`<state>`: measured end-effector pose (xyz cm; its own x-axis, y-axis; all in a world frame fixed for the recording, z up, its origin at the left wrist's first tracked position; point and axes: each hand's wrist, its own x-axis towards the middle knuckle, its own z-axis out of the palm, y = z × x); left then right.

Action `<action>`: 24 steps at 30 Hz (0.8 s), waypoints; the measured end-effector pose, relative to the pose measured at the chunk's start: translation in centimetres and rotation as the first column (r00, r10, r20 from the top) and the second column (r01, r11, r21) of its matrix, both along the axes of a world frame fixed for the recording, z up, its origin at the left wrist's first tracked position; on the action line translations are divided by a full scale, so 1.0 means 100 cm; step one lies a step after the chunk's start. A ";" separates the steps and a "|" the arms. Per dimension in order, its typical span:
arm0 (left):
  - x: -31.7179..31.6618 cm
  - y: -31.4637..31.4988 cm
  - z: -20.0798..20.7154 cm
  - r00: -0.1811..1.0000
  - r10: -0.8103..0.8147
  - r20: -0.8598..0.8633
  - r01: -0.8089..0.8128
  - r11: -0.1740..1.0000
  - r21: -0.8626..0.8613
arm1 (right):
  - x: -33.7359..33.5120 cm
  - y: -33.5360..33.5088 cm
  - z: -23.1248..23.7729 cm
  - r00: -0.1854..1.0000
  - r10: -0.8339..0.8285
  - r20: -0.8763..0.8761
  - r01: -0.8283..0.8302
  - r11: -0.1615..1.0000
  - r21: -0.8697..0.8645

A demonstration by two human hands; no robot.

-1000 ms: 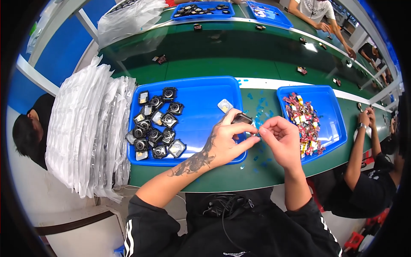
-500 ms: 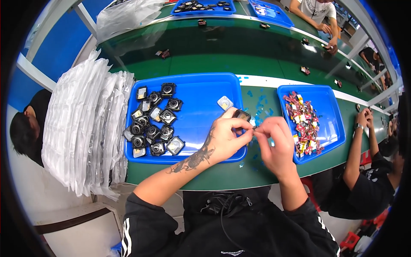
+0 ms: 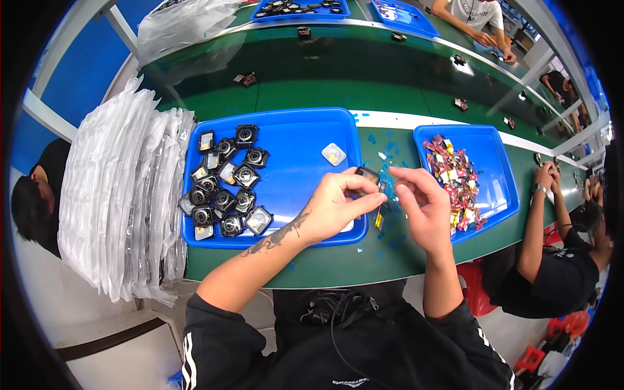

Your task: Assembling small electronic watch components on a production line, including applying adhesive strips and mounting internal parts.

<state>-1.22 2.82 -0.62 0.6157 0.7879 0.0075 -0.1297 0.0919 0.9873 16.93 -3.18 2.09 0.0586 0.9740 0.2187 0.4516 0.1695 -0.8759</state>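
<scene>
My left hand point(image 3: 338, 203) is closed on a small black square watch case point(image 3: 368, 174), over the right edge of a blue tray. Below the thumb tip shows a thin dark strip with a yellow end point(image 3: 379, 220); I cannot tell whether it is attached to the case. To the right, apart from the case, my right hand point(image 3: 424, 207) is open, its thumb and forefinger spread. Several black watch cases point(image 3: 246, 176) lie in the left part of the left blue tray point(image 3: 296, 140). One pale square case point(image 3: 333, 154) rests alone near that tray's right side.
A second blue tray point(image 3: 504, 188) on the right holds many small red, yellow and white parts point(image 3: 448, 175). Blue film scraps point(image 3: 393, 156) litter the green table point(image 3: 312, 270). White plastic-wrapped stacks point(image 3: 110, 195) stand at left. Beyond runs a green conveyor belt point(image 3: 325, 84); co-workers sit nearby.
My right hand has drawn away from my left fingertips, and its pinch has opened. The strip with the yellow end now shows below my left thumb. The view has shifted slightly.
</scene>
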 end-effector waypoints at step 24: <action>0.002 0.002 -0.002 0.973 0.208 0.101 -0.190 0.968 -0.163 | -0.028 0.005 0.003 0.993 -0.093 0.071 0.078 0.978 0.192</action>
